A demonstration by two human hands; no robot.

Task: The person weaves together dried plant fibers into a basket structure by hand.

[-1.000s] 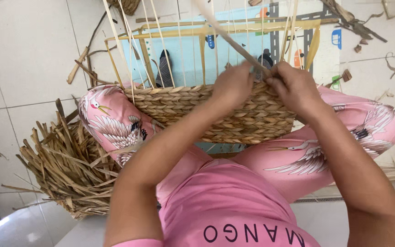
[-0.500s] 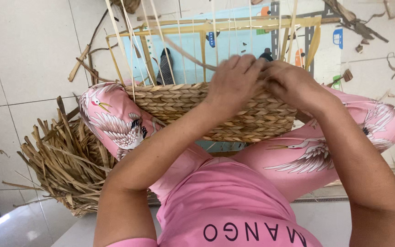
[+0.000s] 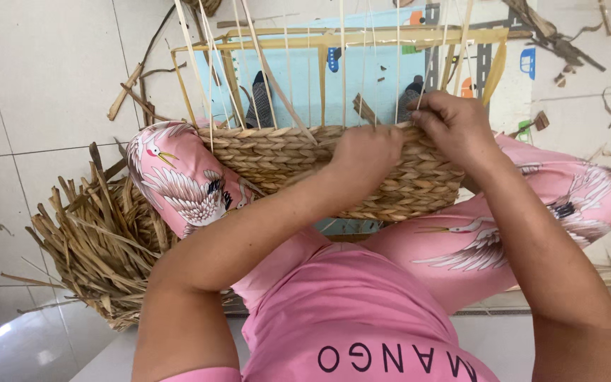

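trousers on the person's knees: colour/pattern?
Pink trousers printed with white cranes with dark wing tips, clearest in the head view on the knee beside the woven basket.

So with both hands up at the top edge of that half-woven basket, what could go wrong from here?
1. The thin upright stakes stand bare above the woven wall; the left hand or right hand, pressing among them, might bend or snap one.
2. The basket is braced only between the knees, so it may tip or slide.
3. The loose straw pile lies close by the left knee and could get kicked about.
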